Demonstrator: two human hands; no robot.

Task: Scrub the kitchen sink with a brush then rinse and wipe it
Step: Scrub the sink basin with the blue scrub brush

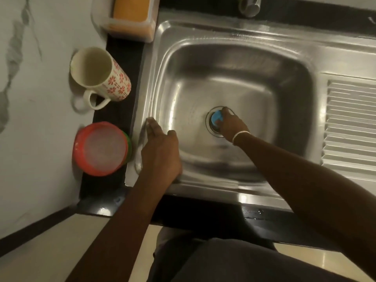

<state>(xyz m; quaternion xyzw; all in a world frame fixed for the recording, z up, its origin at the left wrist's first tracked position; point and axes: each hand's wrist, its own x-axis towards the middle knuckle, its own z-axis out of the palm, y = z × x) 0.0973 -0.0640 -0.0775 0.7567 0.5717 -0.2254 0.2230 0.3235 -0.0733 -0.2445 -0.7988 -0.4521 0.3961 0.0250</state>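
A stainless steel sink [234, 64] fills the middle of the head view, its basin bare and shiny. Down in the basin, my right hand [231, 124] is closed around a small blue brush [216, 118], which presses on the round drain [211, 129]. A white band circles that wrist. My left hand [160, 151] lies flat on the sink's left rim with its fingers spread, holding nothing. The faucet [249, 6] shows only as a chrome base at the top edge.
On the dark counter left of the sink stand a white mug with red flowers [99, 78], a stack of red and green plastic bowls [101, 148], and an orange sponge in a white holder [131, 15]. A ribbed drainboard [350, 123] lies to the right.
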